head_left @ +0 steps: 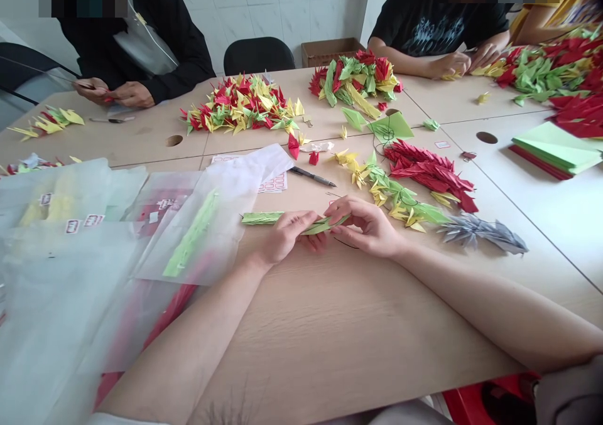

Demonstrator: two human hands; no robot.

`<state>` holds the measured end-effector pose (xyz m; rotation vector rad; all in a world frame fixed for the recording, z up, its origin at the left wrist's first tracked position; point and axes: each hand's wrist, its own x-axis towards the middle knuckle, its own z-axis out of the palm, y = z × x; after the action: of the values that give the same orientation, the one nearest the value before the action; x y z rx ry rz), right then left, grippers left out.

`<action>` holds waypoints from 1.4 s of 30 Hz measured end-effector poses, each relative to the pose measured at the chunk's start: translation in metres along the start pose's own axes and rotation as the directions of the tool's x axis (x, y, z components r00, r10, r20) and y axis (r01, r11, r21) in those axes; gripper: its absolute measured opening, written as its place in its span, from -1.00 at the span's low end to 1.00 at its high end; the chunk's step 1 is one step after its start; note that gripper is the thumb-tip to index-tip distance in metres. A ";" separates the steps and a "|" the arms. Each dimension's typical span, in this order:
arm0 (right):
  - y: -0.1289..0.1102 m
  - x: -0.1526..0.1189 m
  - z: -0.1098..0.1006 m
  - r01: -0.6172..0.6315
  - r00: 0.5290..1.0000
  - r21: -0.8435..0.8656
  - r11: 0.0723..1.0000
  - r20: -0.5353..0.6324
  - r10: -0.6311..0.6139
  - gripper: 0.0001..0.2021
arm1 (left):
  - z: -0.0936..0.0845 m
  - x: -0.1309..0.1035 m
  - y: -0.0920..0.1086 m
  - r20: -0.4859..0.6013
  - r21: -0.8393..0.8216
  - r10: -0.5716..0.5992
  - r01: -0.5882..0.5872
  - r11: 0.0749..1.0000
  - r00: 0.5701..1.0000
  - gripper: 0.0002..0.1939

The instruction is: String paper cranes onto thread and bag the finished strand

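A strip of folded green paper [261, 218] lies across both my hands above the table, its left end sticking out past my fingers. My left hand [288, 235] is closed around its middle. The fingers of my right hand [365, 224] pinch its right end, and a thin dark cord hangs below them. Just beyond my right hand is a row of yellow and green folded paper pieces [377, 180], with a red bundle [428, 171] behind and a grey folded bundle [485, 233] to the right.
Translucent bags [61, 299] with folded paper cover the left side. A pen [313, 177] lies ahead of my hands. Farther back are a pile of paper cranes [240, 105], a mixed pile [353, 80] and green sheets [556, 145]. Several people sit across the table [330, 337].
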<state>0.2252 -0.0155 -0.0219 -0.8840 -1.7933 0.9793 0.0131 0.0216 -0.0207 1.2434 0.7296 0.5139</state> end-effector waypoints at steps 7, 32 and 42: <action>0.006 0.003 0.002 0.114 0.990 -0.152 0.982 0.105 -0.099 -0.87 | 0.003 0.001 0.002 -0.049 0.057 -0.009 0.012 0.998 0.999 -0.64; 0.007 0.001 0.006 -0.260 0.965 0.093 0.961 0.043 0.257 -0.81 | 0.003 0.001 0.000 -0.132 0.040 -0.067 0.073 0.997 0.989 -0.63; 0.007 0.006 -0.001 -0.435 0.899 0.211 0.875 0.153 0.410 -0.70 | 0.005 0.001 0.002 -0.126 0.063 -0.088 0.096 0.993 0.988 -0.69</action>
<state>0.2249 -0.0074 -0.0260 -1.1117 -1.5464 1.5150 0.0176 0.0192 -0.0177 1.2434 0.9117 0.4960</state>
